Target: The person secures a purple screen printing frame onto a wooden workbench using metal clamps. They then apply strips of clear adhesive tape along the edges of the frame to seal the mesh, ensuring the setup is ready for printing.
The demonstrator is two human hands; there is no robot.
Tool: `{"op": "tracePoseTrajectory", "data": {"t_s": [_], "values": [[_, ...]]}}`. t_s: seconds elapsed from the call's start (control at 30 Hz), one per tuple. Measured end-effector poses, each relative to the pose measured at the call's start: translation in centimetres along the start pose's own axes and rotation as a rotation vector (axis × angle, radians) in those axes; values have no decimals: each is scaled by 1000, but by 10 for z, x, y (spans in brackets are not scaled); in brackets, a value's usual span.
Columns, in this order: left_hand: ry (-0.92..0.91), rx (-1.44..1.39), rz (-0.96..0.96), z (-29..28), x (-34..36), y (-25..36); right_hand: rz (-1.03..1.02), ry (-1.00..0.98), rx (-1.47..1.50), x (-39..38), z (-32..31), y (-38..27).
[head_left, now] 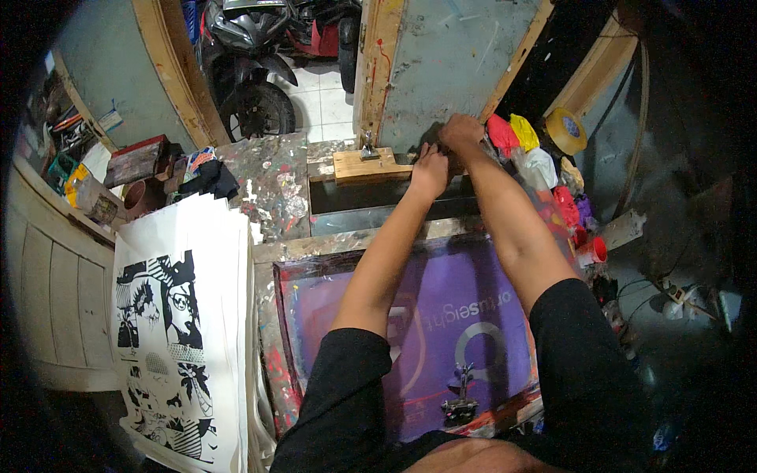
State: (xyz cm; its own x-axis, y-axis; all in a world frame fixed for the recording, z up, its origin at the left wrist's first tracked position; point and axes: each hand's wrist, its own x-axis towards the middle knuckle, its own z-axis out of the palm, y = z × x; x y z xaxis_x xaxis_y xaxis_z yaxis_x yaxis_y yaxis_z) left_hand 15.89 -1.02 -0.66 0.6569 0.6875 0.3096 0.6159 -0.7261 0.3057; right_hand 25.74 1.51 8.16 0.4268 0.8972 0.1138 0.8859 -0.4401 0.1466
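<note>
Both my arms reach across the bench to its far edge. My left hand (pixel 430 170) is at the right end of a wooden block (pixel 363 166) that carries a metal clamp (pixel 368 147). Its fingers are bent and drawn together; what they grip is hidden. Just beyond and to the right, my right hand (pixel 460 132) is closed like a fist, and I cannot make out what is in it. Under my forearms lies a screen-printing frame (pixel 323 254) with purple mesh (pixel 453 276). A second metal clamp (pixel 461 398) is at its near side.
A thick stack of printed sheets (pixel 177 236) lies at the left. Coloured cloths or bags (pixel 524 134), a roll of yellow tape (pixel 565 131) and a red cup (pixel 591 251) crowd the right side. Beyond the doorway stands a motorcycle (pixel 252 79). A dark gap (pixel 355 197) crosses the bench.
</note>
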Motion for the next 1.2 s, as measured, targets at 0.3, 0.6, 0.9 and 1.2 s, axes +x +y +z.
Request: {"op": "tracePoseTrajectory", "data": {"t_s": [0.3, 0.6, 0.9, 1.2], "values": [[328, -97, 280, 17, -12, -46, -656, -162, -34, -13, -53, -122], [250, 253, 128, -57, -110, -104, -591, -87, 121, -26, -30, -114], [316, 35, 54, -38, -100, -125, -611, 232, 310, -25, 6, -113], [342, -106, 28, -39, -101, -126, -567, 223, 247, -30, 9, -114]]}}
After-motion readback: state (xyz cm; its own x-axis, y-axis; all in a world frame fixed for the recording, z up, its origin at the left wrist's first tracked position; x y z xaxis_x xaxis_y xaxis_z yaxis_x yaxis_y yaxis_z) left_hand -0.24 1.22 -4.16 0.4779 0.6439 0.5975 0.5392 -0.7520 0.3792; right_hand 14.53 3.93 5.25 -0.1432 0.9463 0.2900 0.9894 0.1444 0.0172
